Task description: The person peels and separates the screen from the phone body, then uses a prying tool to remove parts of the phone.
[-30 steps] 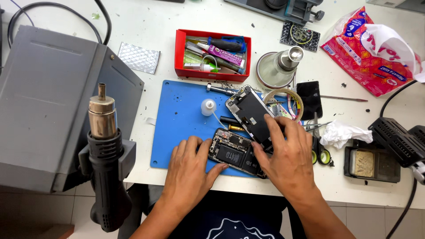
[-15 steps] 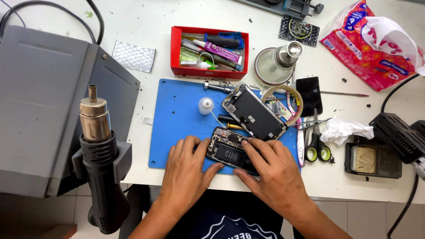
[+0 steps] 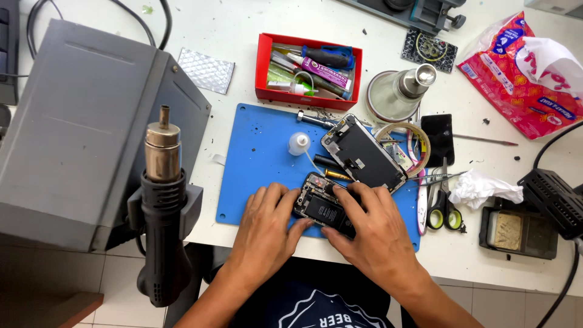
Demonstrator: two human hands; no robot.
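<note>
In the head view, the left hand (image 3: 265, 234) and the right hand (image 3: 371, 234) both rest on an opened dark smartphone body with its black battery exposed (image 3: 322, 206), which lies near the front edge of a blue rectangular silicone work mat (image 3: 261, 158) on the white counter (image 3: 243, 24). The left hand's fingers press against the phone's left edge and the right hand's fingers curl over its right side, so both grip it from opposite sides. Just behind it, the detached black phone screen with a silver frame (image 3: 362, 152) lies tilted on the mat, beside a small clear plastic dropper bottle (image 3: 298, 144). Beyond the mat stands a red rectangular plastic tray (image 3: 262, 67) holding screwdrivers with dark and blue handles, a purple-labelled tube and a small white bottle, packed side by side. At the right, a black shallow tray (image 3: 489, 228) holds a yellowish sponge pad. Green-handled scissors (image 3: 442, 209) lie near the mat's right edge. A black hot-air gun (image 3: 161, 212) hangs on the grey metal box (image 3: 79, 121) at the left.
</note>
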